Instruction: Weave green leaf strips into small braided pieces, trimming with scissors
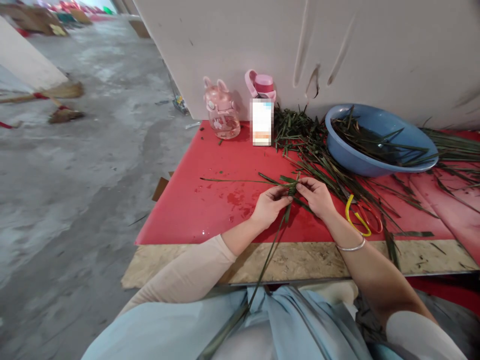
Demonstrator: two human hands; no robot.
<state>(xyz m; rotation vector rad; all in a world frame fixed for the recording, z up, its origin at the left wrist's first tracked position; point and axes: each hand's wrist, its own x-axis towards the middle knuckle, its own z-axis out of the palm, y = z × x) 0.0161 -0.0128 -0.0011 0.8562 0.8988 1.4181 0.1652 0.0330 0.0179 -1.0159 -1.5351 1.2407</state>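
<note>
Between both hands is a small woven piece of green leaf strips point(292, 190), held just above the red table cover. My left hand point(270, 204) pinches its left side with thumb and fingers. On its right side, my right hand point(317, 196) grips it between thumb and fingertips. Loose strip ends stick out from the piece: a thin one points far left, and a long one hangs down toward my lap. Part of the weave is hidden by my fingers. Scissors point(363, 217) with yellow and red handles lie to the right of my right hand.
A blue basin point(378, 165) holding long leaf strips stands at the back right. Cut leaf pieces point(296, 125) are heaped beside it. A pink bottle point(224, 112) and a blurred upright card or screen point(261, 122) stand by the wall. The table's left edge drops to a concrete floor point(101, 150).
</note>
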